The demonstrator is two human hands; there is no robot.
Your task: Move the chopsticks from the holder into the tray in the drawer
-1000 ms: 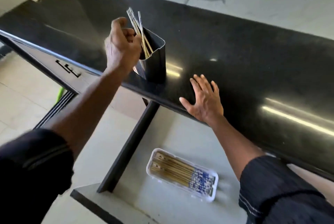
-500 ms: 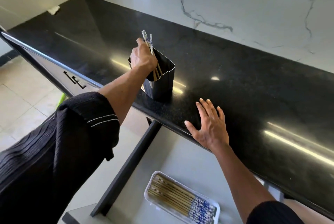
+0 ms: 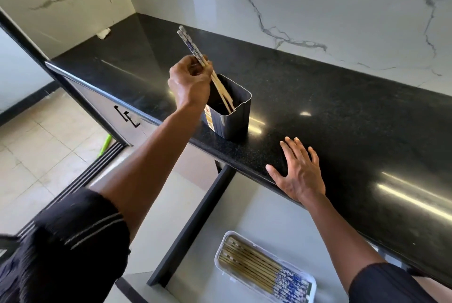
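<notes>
A dark metal holder (image 3: 236,116) stands near the front edge of the black countertop (image 3: 330,111). My left hand (image 3: 189,82) is shut on a pair of chopsticks (image 3: 193,49) with blue-and-white patterned tops. They slant up to the left, and their bamboo tips are still inside the holder's mouth. My right hand (image 3: 299,173) lies flat on the counter edge with fingers spread, holding nothing. Below it, in the open drawer (image 3: 266,214), a white tray (image 3: 220,249) holds several chopsticks lying side by side.
A white marble wall (image 3: 293,4) backs the counter. The drawer's dark side rail (image 3: 193,226) runs diagonally under my left arm. A cabinet front with a black handle (image 3: 127,116) is to the left, above a tiled floor with a green object (image 3: 104,144).
My left hand has closed on the pair of chopsticks and lifted them partway out of the holder. The camera has risen and moved closer. My right hand has stayed on the counter edge.
</notes>
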